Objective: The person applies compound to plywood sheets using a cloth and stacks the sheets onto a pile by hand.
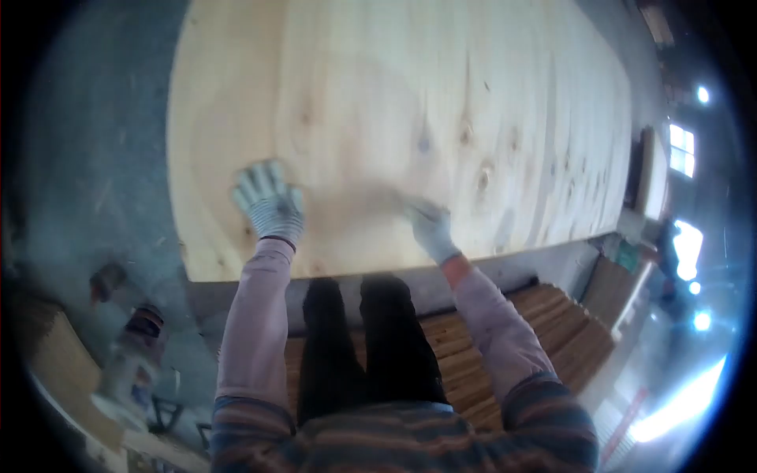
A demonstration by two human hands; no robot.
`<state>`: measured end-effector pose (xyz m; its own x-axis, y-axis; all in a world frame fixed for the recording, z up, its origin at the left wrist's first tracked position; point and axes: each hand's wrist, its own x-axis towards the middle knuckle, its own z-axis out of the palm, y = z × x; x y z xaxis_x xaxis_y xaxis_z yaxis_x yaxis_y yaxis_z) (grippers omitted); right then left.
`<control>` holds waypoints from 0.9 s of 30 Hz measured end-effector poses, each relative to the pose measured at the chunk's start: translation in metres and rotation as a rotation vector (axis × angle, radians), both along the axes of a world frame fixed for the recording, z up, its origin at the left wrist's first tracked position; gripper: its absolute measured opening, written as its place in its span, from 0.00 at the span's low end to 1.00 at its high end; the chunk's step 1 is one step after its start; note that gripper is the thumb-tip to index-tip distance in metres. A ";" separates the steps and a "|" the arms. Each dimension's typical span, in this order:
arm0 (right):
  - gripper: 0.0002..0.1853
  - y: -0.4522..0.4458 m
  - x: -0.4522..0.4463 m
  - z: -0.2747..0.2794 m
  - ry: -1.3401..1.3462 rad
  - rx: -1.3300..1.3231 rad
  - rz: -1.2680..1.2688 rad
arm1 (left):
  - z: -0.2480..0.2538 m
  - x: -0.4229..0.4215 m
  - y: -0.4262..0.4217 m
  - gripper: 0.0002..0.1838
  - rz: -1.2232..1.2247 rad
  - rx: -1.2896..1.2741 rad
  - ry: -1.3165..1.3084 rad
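Observation:
A large pale plywood sheet (pixel 378 94) with dark knots lies in front of me. My left hand (pixel 270 201), in a white knit glove with a striped cuff, rests on its near left part with the fingers spread. Over the near middle of the sheet is my right hand (pixel 430 225), also gloved, with its fingers drawn together and pointing left. What that hand holds, if anything, is blurred and I cannot make it out.
A stack of brown wooden boards (pixel 560 331) lies beside my legs. At the lower left, a white bucket (pixel 126 382) and a dark container (pixel 146 322) stand on the grey floor (pixel 95 150). Bright windows (pixel 682 150) are at the right.

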<state>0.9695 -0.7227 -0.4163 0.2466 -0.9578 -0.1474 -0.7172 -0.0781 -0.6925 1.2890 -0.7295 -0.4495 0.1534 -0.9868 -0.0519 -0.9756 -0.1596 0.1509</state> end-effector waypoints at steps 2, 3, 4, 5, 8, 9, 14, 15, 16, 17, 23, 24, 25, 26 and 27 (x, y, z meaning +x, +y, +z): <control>0.16 -0.018 0.042 0.007 -0.154 0.572 -0.306 | 0.000 0.048 -0.027 0.32 -0.359 -0.086 0.137; 0.17 -0.027 0.054 -0.004 -0.298 0.577 -0.336 | -0.004 0.086 -0.036 0.31 -0.116 -0.119 0.157; 0.18 -0.040 0.072 -0.006 -0.443 0.584 -0.363 | -0.010 0.123 -0.041 0.30 0.131 -0.143 0.188; 0.19 -0.078 0.119 0.041 -0.648 0.590 -0.434 | -0.009 0.141 -0.043 0.29 0.357 -0.186 0.035; 0.17 -0.212 0.188 0.040 -0.977 0.335 -0.299 | -0.028 0.167 -0.047 0.26 0.691 -0.132 0.068; 0.16 -0.261 0.206 0.029 -1.142 0.321 -0.205 | -0.037 0.169 -0.041 0.26 0.721 -0.072 0.149; 0.20 -0.494 0.252 -0.037 -0.175 -0.026 -0.137 | -0.035 0.176 -0.044 0.27 0.694 -0.041 0.201; 0.20 -0.519 0.263 -0.025 0.438 -0.233 -0.028 | -0.034 0.176 -0.046 0.28 0.714 -0.020 0.232; 0.20 -0.518 0.276 -0.016 0.335 -0.060 0.055 | -0.032 0.175 -0.047 0.28 0.720 0.002 0.229; 0.19 -0.509 0.291 -0.003 0.230 0.115 0.130 | -0.035 0.178 -0.041 0.28 0.690 -0.006 0.217; 0.15 -0.297 0.270 -0.006 -0.007 0.117 0.470 | -0.034 0.174 -0.043 0.25 0.678 -0.068 0.203; 0.17 -0.235 0.263 -0.012 -0.264 0.228 0.357 | -0.038 0.174 -0.041 0.25 0.664 -0.064 0.148; 0.17 -0.179 0.256 -0.017 -0.181 0.030 0.426 | -0.033 0.175 -0.047 0.25 0.680 -0.054 0.161; 0.18 -0.122 0.248 -0.021 -0.089 -0.180 0.468 | -0.025 0.174 -0.051 0.24 0.695 -0.043 0.176; 0.19 -0.070 0.256 0.004 0.168 -0.110 0.473 | -0.025 0.172 -0.048 0.24 0.706 -0.024 0.188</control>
<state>1.2254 -0.7927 -0.4120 0.6380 -0.7595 -0.1270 -0.6868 -0.4866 -0.5399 1.4614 -0.7778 -0.4747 0.7439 -0.6575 -0.1194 -0.5989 -0.7353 0.3173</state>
